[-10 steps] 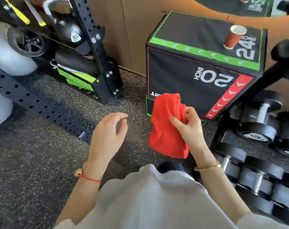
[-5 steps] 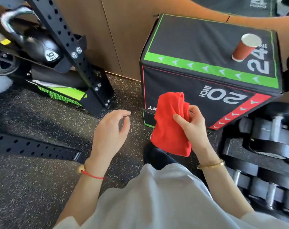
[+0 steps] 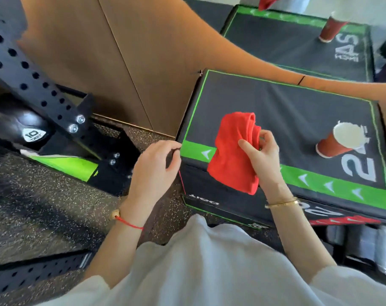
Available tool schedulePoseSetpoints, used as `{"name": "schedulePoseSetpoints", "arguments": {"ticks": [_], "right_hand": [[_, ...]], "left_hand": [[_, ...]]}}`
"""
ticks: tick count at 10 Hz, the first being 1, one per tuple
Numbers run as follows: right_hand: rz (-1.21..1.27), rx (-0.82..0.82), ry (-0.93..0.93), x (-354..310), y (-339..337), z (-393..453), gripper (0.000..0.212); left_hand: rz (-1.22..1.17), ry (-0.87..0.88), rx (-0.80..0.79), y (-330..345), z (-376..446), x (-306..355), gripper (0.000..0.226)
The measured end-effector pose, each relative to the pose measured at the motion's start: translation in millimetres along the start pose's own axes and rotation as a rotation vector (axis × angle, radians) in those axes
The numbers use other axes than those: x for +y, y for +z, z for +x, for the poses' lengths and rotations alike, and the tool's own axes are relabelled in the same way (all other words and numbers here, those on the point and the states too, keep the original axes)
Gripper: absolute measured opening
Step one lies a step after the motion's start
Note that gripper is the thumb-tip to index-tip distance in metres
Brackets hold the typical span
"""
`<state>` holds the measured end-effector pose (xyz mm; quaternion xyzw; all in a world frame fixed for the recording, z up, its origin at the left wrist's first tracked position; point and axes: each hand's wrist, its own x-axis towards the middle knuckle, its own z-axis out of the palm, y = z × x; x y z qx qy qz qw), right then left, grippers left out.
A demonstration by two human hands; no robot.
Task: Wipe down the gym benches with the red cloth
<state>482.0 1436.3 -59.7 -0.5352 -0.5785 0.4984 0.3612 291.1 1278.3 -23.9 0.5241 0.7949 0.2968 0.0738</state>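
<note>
At left, a kettlebell (image 3: 30, 131) sits by the black rack (image 3: 44, 93). The left hand (image 3: 153, 171) hovers loosely curled, holding nothing. The right hand (image 3: 261, 157) pinches the bunched red cloth (image 3: 232, 157) above the padded box (image 3: 298, 120); a paper cup (image 3: 337, 143) stands far right.

Gym: plyo box (image 3: 287, 111), kettlebell (image 3: 17, 127), rubber flooring (image 3: 44, 206)

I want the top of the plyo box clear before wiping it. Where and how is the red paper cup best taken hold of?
Grip the red paper cup round its side wall, about mid-height, coming in from the right with the free fingers curled round it. It stands upright on the plyo box near the right edge, mouth open upward, so squeezing the rim would likely crush it.
</note>
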Motion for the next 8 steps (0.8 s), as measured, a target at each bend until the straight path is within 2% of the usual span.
{"name": "schedulePoseSetpoints", "arguments": {"ticks": [3, 6, 7, 8], "right_hand": [[-0.148, 0.002, 0.051, 7.0, 26.2, 82.6, 0.037], [-0.483, 0.139, 0.077, 33.5, 16.2, 83.8, 0.044], [-0.480, 0.153, 0.002, 32.2, 17.4, 78.5, 0.044], [-0.613, 0.212, -0.059, 26.7, 17.7, 70.3, 0.049]], "left_hand": [[-0.031, 0.060, -0.096, 39.8, 96.4, -7.5, 0.022], [-0.027, 0.182, -0.217, 53.3, 138.0, -16.8, 0.022], [-0.028, 0.230, -0.226, 51.6, 142.9, -22.2, 0.022], [-0.024, 0.254, -0.225, 48.7, 144.8, -26.5, 0.022]]}}
